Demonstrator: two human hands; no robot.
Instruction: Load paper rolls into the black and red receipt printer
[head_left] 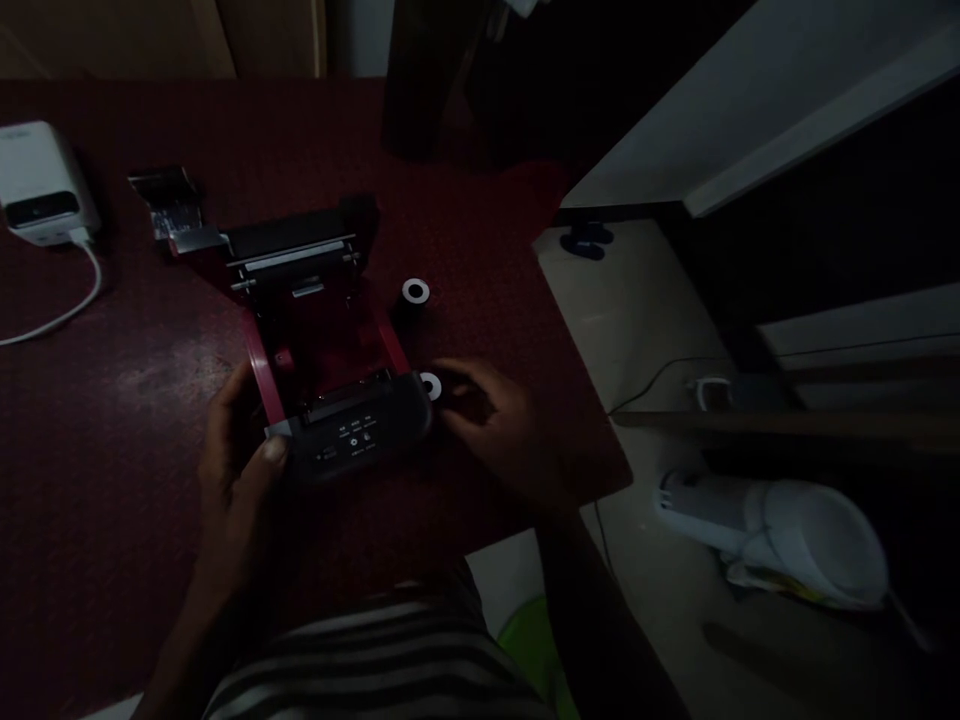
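A red and black label printer stands on the table with its lid raised, showing a hollow red bay. My left hand grips its near left corner, the thumb on the black front panel and the fingers along the side. At the printer's right side, my right hand has its thumb and forefinger curled around a small roll with a white ring-shaped end; the printer's corner hides part of it. Just beyond, a similar dark roll with a white ring top stands upright. Dim light blurs finer detail.
Left of the printer lie a white power bank with a cable and a small dark folded object. A dark cylinder stands at the back. The red table ends at right, above a floor with slippers.
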